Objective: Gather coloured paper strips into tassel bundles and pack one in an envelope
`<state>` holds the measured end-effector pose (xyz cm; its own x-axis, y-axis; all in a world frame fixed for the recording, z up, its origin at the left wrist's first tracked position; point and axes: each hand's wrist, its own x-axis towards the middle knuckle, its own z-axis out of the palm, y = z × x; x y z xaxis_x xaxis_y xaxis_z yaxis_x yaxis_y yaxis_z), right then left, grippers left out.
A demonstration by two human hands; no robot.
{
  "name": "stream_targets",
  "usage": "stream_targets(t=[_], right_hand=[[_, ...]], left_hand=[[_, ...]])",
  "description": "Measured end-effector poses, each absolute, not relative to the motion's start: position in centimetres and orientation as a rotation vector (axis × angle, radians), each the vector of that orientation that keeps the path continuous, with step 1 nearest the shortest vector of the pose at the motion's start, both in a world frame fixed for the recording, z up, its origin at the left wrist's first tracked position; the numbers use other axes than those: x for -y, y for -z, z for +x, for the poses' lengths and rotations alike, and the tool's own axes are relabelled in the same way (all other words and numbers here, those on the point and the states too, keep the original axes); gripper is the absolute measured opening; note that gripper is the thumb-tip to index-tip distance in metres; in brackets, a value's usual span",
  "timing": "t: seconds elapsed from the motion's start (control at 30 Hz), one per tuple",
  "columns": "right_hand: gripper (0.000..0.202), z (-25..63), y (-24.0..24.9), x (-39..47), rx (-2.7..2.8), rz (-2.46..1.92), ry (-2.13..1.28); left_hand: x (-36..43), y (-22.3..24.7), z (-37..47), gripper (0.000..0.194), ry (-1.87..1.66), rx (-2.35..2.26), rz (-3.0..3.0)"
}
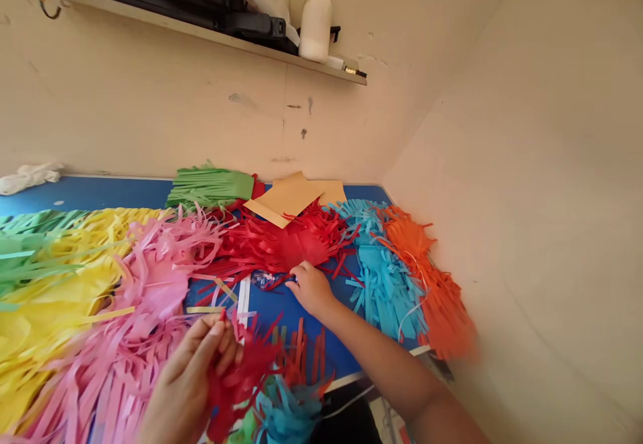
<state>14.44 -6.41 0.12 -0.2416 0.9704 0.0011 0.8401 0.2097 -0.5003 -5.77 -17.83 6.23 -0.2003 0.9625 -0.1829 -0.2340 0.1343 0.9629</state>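
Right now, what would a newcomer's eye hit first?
Bright fringed paper across the blue table: yellow and pink at left, red in the middle, light blue and orange at right. Then the left hand holding red fringe in front, and the right hand at the red pile's near edge. Above, a white bottle on the shelf.

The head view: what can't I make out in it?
Head view: the red fringe's gripped part, hidden within the left hand.
Head view: a shiny item beside the right hand, too small to identify.
Head view: the yellow fringe's far end, cut off by the left edge.
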Motion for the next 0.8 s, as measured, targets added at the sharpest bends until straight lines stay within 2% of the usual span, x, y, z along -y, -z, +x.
stream_targets(t=[0.23,0.4,0.5,0.67,0.8], right_hand=[[0.023,15.0,-0.2,7.1,2.233,-1.776,-0.516],[0.025,17.6,-1.7,8.3,2.101,-1.733,-0.573],[0.014,17.8,-2.4,10.4,1.955,-1.521,-0.811],[0.005,16.3,-3.1,14.5,1.254,-0.999,-1.393],[0.012,15.5,-3.4,16.0,1.01,-0.968,-1.455]], left_hand=[[16.6,-4.5,-5.0,0.039,-1.089,-1.493,1.617],[15.6,-3.8,-4.3,0.035,-0.955,-1.493,1.699],[15.4,-3.9,-3.0,0.037,-0.949,-1.426,1.587],[15.8,-4.2,-1.5,0.029,-1.085,-1.425,1.551],[16.3,-4.1,-0.8,0.026,-1.145,-1.465,1.572]])
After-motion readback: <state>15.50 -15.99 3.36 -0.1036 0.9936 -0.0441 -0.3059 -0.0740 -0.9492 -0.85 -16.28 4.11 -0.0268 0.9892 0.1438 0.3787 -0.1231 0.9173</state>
